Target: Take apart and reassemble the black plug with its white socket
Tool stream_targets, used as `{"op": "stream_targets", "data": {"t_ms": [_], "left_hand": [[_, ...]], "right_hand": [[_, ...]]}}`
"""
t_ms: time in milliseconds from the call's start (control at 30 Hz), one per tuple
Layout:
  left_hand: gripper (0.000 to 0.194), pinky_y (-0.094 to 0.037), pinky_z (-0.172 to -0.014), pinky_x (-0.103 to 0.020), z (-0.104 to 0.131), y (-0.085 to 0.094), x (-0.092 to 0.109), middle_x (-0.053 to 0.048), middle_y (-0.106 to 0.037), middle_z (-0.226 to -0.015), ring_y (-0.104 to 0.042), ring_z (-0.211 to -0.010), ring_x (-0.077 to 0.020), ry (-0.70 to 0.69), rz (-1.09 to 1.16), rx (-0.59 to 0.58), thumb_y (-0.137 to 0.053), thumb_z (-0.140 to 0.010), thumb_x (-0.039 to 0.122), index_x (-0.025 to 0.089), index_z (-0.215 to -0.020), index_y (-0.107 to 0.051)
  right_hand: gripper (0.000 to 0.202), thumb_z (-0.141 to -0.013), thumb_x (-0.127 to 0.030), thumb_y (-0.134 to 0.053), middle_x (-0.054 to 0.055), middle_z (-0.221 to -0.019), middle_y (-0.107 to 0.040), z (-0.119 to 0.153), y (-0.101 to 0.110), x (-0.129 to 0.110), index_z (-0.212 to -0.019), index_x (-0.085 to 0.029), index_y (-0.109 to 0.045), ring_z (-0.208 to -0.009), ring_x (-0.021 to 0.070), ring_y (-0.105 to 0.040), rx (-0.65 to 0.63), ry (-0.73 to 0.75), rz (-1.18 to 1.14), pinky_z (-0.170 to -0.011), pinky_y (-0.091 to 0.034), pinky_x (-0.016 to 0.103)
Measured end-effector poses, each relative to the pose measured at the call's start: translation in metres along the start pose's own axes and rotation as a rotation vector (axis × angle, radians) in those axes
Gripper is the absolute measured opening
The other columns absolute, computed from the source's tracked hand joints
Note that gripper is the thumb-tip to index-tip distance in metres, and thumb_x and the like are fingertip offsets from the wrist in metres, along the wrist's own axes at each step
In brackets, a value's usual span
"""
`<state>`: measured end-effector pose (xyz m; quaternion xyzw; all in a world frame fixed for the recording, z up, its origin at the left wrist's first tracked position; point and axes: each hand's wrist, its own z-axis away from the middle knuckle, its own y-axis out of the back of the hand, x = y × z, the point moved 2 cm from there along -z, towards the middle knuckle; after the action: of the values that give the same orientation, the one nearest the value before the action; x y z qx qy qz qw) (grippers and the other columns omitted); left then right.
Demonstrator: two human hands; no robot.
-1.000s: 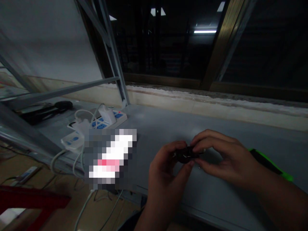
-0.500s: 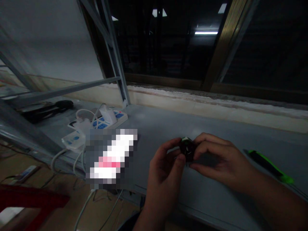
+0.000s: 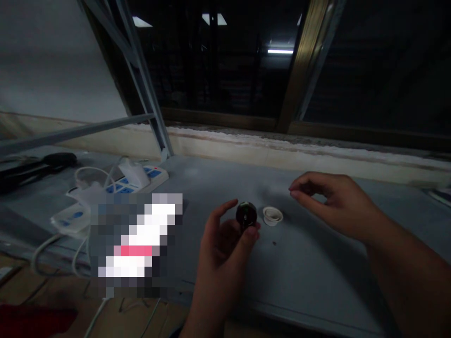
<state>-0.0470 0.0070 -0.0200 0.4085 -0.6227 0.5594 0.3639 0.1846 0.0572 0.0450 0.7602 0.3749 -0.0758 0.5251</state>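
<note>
A small dark round object (image 3: 246,214) is held between the thumb and fingers of my left hand (image 3: 225,249). Just to its right, a white round cup-like piece (image 3: 272,215) rests on the grey table, with a tiny dark bit (image 3: 274,243) lying below it. My right hand (image 3: 331,202) hovers above the table, farther right, apart from the dark object. Its thumb and index fingertips are pressed together; whatever is between them, if anything, is too small to make out.
On the left, a white power strip (image 3: 160,176) carries plugs and cables, with a blurred bright rectangle (image 3: 141,244) in front. A black item (image 3: 59,159) lies at far left. A metal frame post (image 3: 155,126) stands by the window.
My right hand has let go of the dark object and moved right and up. The white cup-like piece now shows. The view has shifted right, and the green-and-black tool is no longer visible.
</note>
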Motion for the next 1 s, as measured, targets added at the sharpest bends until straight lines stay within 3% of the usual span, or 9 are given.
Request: {"op": "stream_targets", "data": {"t_ms": [133, 233, 333, 533, 767, 867, 1000], "left_hand": [[0.055, -0.054, -0.076, -0.025, 0.0, -0.002, 0.006, 0.001, -0.072, -0.088, -0.071, -0.082, -0.0144, -0.007, -0.109, 0.032, -0.077, -0.088, 0.031, 0.031, -0.139, -0.057], [0.045, -0.052, -0.074, -0.023, -0.001, -0.003, 0.007, 0.0, -0.072, -0.093, -0.067, -0.076, -0.0113, 0.0, -0.16, 0.058, -0.073, -0.091, 0.03, 0.029, -0.135, -0.063], [0.043, -0.05, -0.069, -0.023, -0.001, -0.006, 0.008, -0.002, -0.074, -0.091, -0.068, -0.078, -0.0138, 0.027, -0.18, 0.075, -0.073, -0.09, 0.03, 0.027, -0.131, -0.06], [0.042, -0.053, -0.076, -0.028, 0.0, -0.011, 0.008, -0.006, -0.077, -0.098, -0.072, -0.089, -0.0186, 0.051, -0.181, 0.045, -0.076, -0.088, 0.029, 0.025, -0.125, -0.056], [0.054, -0.054, -0.07, -0.024, -0.004, -0.001, -0.007, -0.006, -0.076, -0.099, -0.07, -0.084, -0.0161, 0.043, -0.191, -0.059, -0.075, -0.089, 0.029, 0.028, -0.14, -0.056], [0.054, -0.055, -0.065, -0.025, -0.003, -0.001, -0.01, -0.004, -0.074, -0.094, -0.071, -0.079, -0.0168, 0.062, -0.181, -0.092, -0.074, -0.09, 0.031, 0.028, -0.141, -0.056], [0.048, -0.059, -0.066, -0.027, -0.003, -0.003, -0.011, -0.006, -0.073, -0.094, -0.072, -0.08, -0.0181, 0.069, -0.139, -0.097, -0.07, -0.092, 0.031, 0.025, -0.138, -0.058]], "right_hand": [[0.012, -0.09, -0.029, -0.064, 0.007, -0.085, -0.075, 0.003, 0.021, 0.05, -0.091, -0.021, -0.073, -0.075, 0.0234, -0.07, -0.122, -0.261, 0.154, -0.068, -0.054, 0.035], [0.011, -0.08, -0.019, -0.068, 0.009, -0.088, -0.077, 0.007, 0.026, 0.073, -0.086, -0.021, -0.077, -0.076, 0.0255, -0.071, -0.159, -0.33, 0.231, -0.071, -0.054, 0.037], [0.017, -0.079, -0.015, -0.068, 0.009, -0.093, -0.077, 0.009, 0.021, 0.08, -0.091, -0.021, -0.079, -0.081, 0.0264, -0.072, -0.191, -0.333, 0.236, -0.076, -0.055, 0.038], [0.022, -0.087, -0.021, -0.068, 0.007, -0.099, -0.075, 0.003, -0.003, 0.054, -0.108, -0.021, -0.077, -0.084, 0.0223, -0.07, -0.247, -0.157, 0.12, -0.079, -0.054, 0.036], [0.022, -0.092, -0.021, -0.067, 0.006, -0.116, -0.065, 0.004, -0.023, 0.002, -0.114, -0.024, -0.067, -0.104, 0.0202, -0.063, -0.338, 0.135, -0.081, -0.092, -0.052, 0.035], [0.02, -0.094, -0.022, -0.067, 0.007, -0.119, -0.061, 0.006, -0.034, -0.006, -0.114, -0.023, -0.065, -0.111, 0.0217, -0.06, -0.363, 0.15, -0.052, -0.098, -0.05, 0.039], [0.007, -0.097, -0.019, -0.063, 0.006, -0.112, -0.063, 0.005, -0.042, -0.002, -0.104, -0.021, -0.065, -0.105, 0.0208, -0.061, -0.366, 0.108, -0.01, -0.094, -0.049, 0.039]]}}
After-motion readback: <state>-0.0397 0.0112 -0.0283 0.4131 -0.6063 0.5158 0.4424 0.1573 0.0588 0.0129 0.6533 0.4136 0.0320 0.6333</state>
